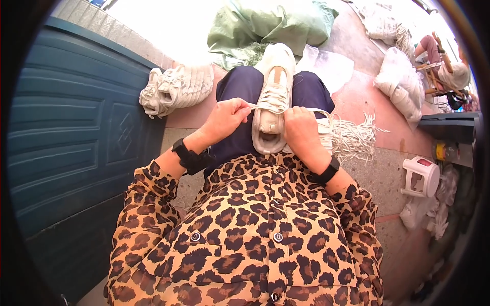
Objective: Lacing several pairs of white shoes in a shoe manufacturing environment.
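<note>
A cream sneaker (269, 131) rests on my lap between my knees, toe pointing away and its opening toward me. White lace (275, 98) crosses its tongue in several rows. On the left of the shoe, my left hand (228, 118) is closed in a pinch on a lace end, which runs taut to the eyelets. My right hand (302, 131) is closed at the shoe's right side, by the upper eyelets, with a lace loop standing out past its knuckles. The tips of its fingers are partly hidden. A bundle of loose white laces (354, 136) hangs over my right thigh.
A row of similar cream sneakers (178, 87) stands on the floor beside the blue panelled door (76, 137). Ahead lies a green sack (270, 25). White sacks (400, 81), a small white stool (421, 177) and plastic bags are at the right. Another person sits at the far right.
</note>
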